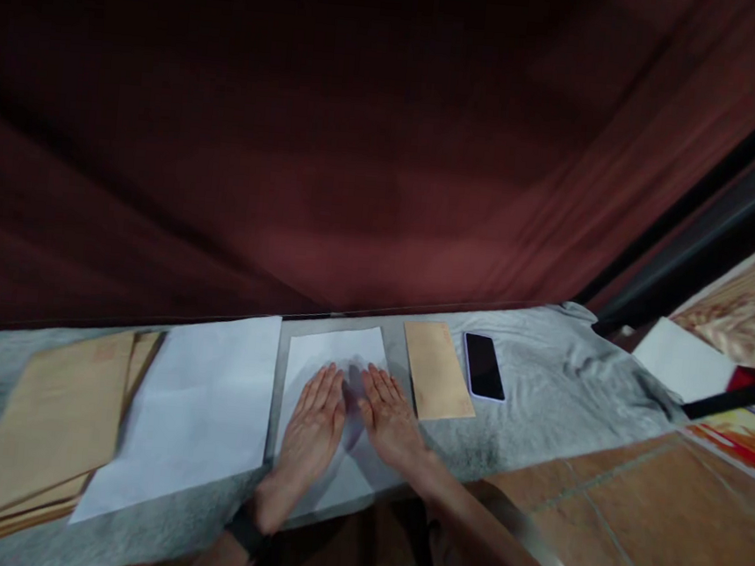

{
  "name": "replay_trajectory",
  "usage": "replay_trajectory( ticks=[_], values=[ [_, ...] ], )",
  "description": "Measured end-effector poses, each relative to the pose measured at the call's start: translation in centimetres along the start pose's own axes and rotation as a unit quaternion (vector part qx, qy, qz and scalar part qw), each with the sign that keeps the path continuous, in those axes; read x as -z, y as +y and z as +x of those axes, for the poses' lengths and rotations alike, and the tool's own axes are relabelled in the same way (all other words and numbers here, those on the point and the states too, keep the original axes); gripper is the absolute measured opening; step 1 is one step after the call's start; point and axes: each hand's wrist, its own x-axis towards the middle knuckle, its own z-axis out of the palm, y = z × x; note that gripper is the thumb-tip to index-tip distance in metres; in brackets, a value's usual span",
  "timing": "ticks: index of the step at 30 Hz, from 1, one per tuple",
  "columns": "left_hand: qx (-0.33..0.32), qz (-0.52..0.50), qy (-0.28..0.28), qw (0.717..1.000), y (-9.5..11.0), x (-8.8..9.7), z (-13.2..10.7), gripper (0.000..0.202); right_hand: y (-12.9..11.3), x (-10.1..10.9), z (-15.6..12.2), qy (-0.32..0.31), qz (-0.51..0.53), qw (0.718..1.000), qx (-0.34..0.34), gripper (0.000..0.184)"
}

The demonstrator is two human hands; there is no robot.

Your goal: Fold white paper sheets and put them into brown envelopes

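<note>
1. The sheet (348, 446) lies flat on the cloth (560, 378), between the larger paper (200, 417) on the left and the envelope (439, 372) on the right, with the phone (484, 367) beyond that.
2. It should be very light and limp, bending easily and taking creases for good. Its face is probably smooth enough to slide under a dry palm, and a hard tug could tear or wrinkle it.
3. The best hold would be a thumb-and-finger pinch at a far corner or along a side edge; flat palms suit pressing or steadying it. The soft cloth may give a little underneath.
4. In this dim light I cannot tell whether it is one layer or several.
5. The left hand (316, 419) is palm down on the sheet's left part, fingers straight and close together, gripping nothing.
6. The right hand (390, 416) lies likewise on the right part, fingers extended, angled inward.
7. The two hands are apart, with a narrow shadowed strip of the sheet showing between them; neither is pinching an edge.
</note>
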Motion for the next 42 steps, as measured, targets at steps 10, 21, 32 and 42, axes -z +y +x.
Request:
replay_trajectory(
  ticks=[10, 21, 32, 42],
  values=[
    [0.064, 0.04, -0.065, 0.995, -4.6, -2.5, 7.3, 0.058, 0.6, -2.8, 3.9, -0.014, -0.026, 0.999, -0.024, 0.05],
    [0.072, 0.057, -0.051, 0.994, -4.2, 0.4, -1.2, 0.06, 3.1, -2.1, 3.2, -0.013, -0.031, 0.997, -0.067, 0.054],
    [-0.125, 0.043, -0.125, 0.983, -0.9, 5.2, -9.8, 0.067, 5.5, 0.7, 0.7, -0.081, -0.013, 0.995, 0.051, 0.051],
    [-0.126, 0.066, -0.134, 0.981, -1.8, 6.1, -9.4, 0.06, 6.0, 2.6, -0.5, -0.118, 0.018, 0.988, 0.096, 0.062]
  ],
)
